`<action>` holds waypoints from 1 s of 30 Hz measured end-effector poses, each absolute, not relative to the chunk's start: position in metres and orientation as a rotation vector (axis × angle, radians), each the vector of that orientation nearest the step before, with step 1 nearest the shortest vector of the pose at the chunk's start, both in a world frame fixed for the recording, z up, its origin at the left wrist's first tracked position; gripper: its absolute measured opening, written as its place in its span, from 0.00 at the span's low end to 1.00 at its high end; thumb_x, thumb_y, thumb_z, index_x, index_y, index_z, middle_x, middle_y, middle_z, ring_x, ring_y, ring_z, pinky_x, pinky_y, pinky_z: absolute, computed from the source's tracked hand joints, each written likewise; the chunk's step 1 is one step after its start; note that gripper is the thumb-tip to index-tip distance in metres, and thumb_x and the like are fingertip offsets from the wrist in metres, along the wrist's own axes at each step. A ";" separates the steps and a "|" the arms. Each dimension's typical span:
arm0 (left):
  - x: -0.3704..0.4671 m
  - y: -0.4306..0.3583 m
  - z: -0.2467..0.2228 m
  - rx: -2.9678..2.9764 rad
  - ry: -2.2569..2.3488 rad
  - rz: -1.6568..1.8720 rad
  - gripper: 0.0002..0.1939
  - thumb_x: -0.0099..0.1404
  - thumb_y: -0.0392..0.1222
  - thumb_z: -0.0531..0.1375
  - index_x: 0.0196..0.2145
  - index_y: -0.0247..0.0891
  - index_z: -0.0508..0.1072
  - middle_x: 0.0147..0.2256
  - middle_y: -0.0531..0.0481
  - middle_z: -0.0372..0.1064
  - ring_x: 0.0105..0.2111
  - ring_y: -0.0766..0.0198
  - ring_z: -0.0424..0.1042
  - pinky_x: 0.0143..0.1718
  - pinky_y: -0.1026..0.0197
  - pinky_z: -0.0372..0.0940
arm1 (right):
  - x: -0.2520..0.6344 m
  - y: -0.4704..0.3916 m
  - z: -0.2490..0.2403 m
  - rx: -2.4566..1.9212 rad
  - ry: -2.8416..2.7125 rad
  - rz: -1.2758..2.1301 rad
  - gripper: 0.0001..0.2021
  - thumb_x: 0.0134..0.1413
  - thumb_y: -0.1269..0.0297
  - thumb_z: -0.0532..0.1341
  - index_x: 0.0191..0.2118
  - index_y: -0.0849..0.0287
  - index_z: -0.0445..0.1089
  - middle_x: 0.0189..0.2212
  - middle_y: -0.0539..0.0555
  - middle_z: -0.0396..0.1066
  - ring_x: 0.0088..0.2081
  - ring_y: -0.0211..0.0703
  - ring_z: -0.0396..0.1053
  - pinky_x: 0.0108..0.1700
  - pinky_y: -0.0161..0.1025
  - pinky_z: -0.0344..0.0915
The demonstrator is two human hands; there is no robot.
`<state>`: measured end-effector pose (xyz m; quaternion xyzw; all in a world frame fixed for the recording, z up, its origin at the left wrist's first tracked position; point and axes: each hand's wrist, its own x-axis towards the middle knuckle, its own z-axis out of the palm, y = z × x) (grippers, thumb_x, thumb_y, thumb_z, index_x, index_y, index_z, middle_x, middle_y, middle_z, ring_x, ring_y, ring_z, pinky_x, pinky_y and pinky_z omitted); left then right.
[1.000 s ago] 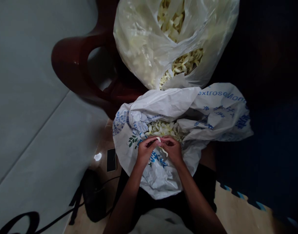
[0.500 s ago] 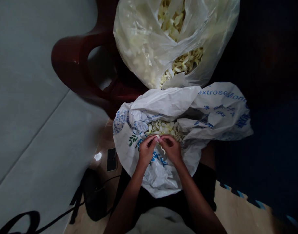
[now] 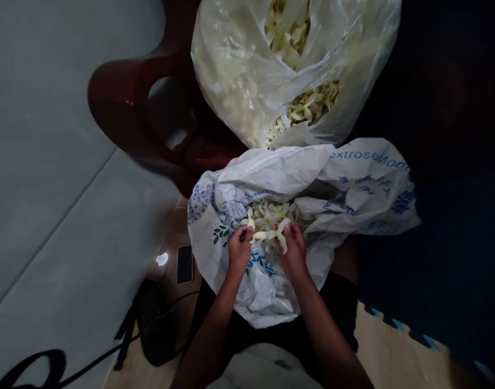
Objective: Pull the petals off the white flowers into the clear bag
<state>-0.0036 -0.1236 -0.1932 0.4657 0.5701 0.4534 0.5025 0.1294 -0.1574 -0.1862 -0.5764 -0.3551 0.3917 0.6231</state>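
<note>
My left hand (image 3: 239, 247) pinches a pale cream flower piece (image 3: 250, 220) between thumb and fingers. Another cream flower piece (image 3: 282, 235), with long narrow petals, is gripped by my right hand (image 3: 293, 249); one strip of it stretches towards the left hand. Whether the two pieces are joined I cannot tell. Both hands are over the mouth of a white plastic sack (image 3: 267, 297) with blue print, which lies on my lap. Inside the sack, just beyond my fingers, is a heap of similar pale petals (image 3: 267, 209).
A large translucent bag (image 3: 231, 70) full of pale flowers stands beyond the sack, beside a dark red chair (image 3: 113, 89). On the floor at left lie a phone (image 3: 184, 265), a small white object (image 3: 162, 259), a black pouch (image 3: 156, 324) and a cable.
My hands were together at one small pale piece. They have moved apart sideways, and the flower pieces now show in both hands.
</note>
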 end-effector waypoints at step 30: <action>-0.002 -0.134 -0.188 1.471 1.036 0.984 0.11 0.58 0.41 0.61 0.39 0.39 0.77 0.38 0.45 0.73 0.38 0.62 0.71 0.38 0.61 0.67 | 0.131 -0.160 -0.191 -1.348 -1.009 0.838 0.02 0.45 0.64 0.65 0.28 0.55 0.74 0.29 0.51 0.70 0.34 0.41 0.68 0.38 0.39 0.65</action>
